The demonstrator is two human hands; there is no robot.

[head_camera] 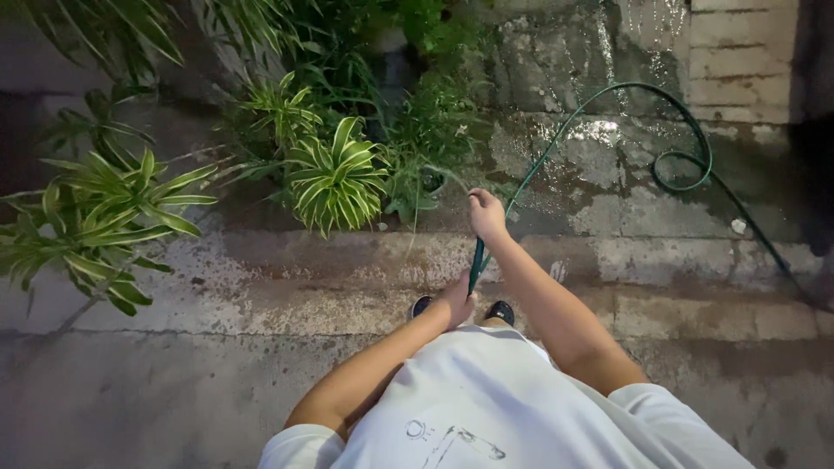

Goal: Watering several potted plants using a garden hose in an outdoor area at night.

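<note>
The right hand (486,214) is closed tight around the green hose (556,148), out over the wet ground (261,287) (near the striped plant (337,178)); the left hand (458,300) grips it lower down, by the shoes (499,311).

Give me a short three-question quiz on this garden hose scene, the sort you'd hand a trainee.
1. True or false: both hands grip the green garden hose.
2. Which hand is farther out along the hose, toward the plants: A) left hand B) right hand?
3. Fill in: the wet patch of concrete paving lies to the ____ of the striped-leaf plant.

Key:
1. True; each hand is closed around it.
2. B; the right arm is stretched forward, the left hand sits close to the body.
3. Right.
</note>
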